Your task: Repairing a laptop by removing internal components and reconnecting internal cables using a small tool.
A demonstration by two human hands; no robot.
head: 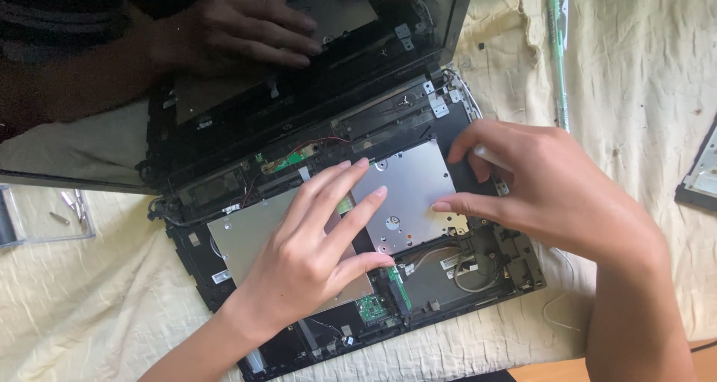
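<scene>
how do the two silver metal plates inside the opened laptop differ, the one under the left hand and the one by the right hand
The left plate is larger and mostly covered by the left hand, whose palm rests on it. The right plate is smaller, nearly square and mostly exposed; left fingertips touch it and the right hand holds its right edge. The right plate shows round holes; the left looks plain. Both are flat grey metal, tilted alike in the laptop base.

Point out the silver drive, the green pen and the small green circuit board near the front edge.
silver drive (409,191): head view, bare top plate.
green pen (557,53): head view, mid-barrel.
small green circuit board (370,307): head view, its centre.
</scene>
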